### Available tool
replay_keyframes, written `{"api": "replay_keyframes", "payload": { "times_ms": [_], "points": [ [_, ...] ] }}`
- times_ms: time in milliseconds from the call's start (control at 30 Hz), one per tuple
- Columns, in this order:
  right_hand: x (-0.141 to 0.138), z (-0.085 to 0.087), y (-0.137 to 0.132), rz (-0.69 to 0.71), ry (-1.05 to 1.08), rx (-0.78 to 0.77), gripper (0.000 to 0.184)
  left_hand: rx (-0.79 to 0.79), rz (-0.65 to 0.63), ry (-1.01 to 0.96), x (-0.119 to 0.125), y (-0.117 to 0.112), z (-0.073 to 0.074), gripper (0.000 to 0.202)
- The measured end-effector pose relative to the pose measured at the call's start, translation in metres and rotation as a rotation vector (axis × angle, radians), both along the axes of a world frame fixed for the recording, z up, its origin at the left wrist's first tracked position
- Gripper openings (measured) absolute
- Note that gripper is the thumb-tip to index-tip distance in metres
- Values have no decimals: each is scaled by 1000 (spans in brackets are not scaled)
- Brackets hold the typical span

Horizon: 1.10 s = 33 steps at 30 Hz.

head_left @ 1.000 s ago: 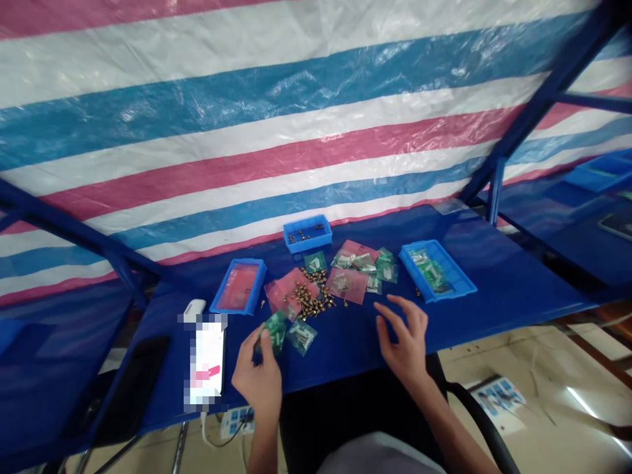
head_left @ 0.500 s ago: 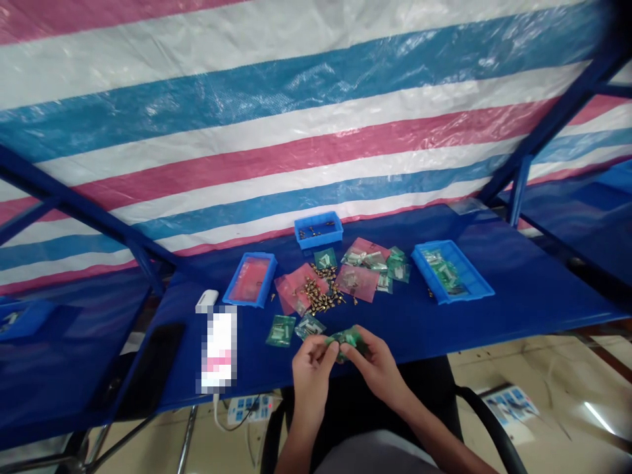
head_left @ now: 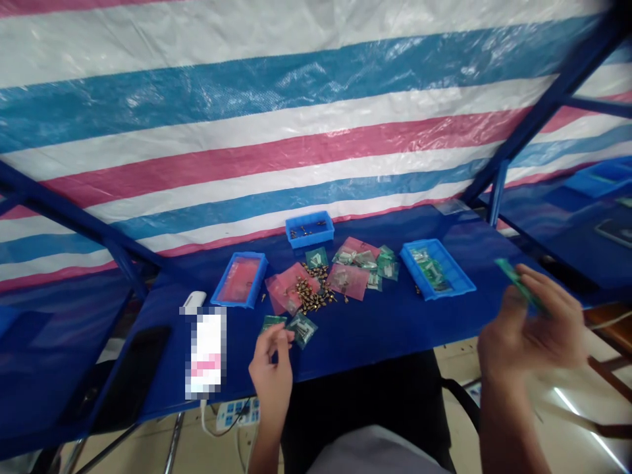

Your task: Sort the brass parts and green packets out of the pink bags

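Your right hand (head_left: 530, 336) is raised over the counter's near edge at 4 o'clock, fingers clenched on a green flat packet (head_left: 518, 283); both are motion-blurred. Your left hand (head_left: 270, 375) is at 6 o'clock, fingers loosely curled, holding nothing visible, fingertips just beside a second green packet (head_left: 273, 322) and a clear bag of parts (head_left: 302, 329). On the blue counter (head_left: 375, 342), a loose pile of brass fittings (head_left: 311, 289) lies among pink anti-static bags (head_left: 348, 281). A blue plastic tray (head_left: 309, 242) holds brass pieces at 12 o'clock, a second blue tray (head_left: 449, 294) holds green packets at 1 o'clock, and a third blue tray (head_left: 237, 303) holds a pink bag at 11 o'clock.
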State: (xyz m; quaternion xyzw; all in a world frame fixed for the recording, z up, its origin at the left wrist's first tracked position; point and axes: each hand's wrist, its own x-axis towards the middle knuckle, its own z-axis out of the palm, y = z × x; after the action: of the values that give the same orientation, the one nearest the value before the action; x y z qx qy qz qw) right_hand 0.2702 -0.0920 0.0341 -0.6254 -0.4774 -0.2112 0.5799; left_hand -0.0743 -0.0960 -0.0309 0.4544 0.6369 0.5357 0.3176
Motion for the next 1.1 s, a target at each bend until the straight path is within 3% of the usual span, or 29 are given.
{"api": "replay_keyframes", "payload": {
  "times_ms": [167,267,333,467,567,633,733,833,900,967,1100],
  "points": [
    [12,-38,4,-69,-195,-455,22,-40,-17,73,-11,-11,-3,31],
    [-7,-53,-5,-113,-129,-397,23,25,49,278,-13,-16,-4,23],
    [-26,-58,-9,-50,-118,-366,22,116,68,465,-14,-15,-5,19],
    [-71,-64,-7,333,-107,-403,22,158,-47,737,-16,-7,-9,26],
    [-111,-66,-5,703,-137,-485,31,102,-100,816,-20,-5,-12,37],
    [-137,-66,-6,874,-218,-565,38,90,-88,840,-23,-5,-13,42],
    [-169,-65,-9,1015,-387,-682,51,81,-44,896,-31,-7,-15,44],
    [-183,-66,-9,1049,-471,-723,58,42,-63,935,-41,-9,-15,42],
    [-183,-67,-8,1041,-474,-728,59,18,-74,859,-47,-9,-12,40],
    [-178,-69,-7,1035,-447,-734,59,-32,-17,653,-50,-8,-5,36],
    [-168,-69,-8,1036,-265,-705,50,-153,-7,-90,-38,-3,10,35]
  ]
}}
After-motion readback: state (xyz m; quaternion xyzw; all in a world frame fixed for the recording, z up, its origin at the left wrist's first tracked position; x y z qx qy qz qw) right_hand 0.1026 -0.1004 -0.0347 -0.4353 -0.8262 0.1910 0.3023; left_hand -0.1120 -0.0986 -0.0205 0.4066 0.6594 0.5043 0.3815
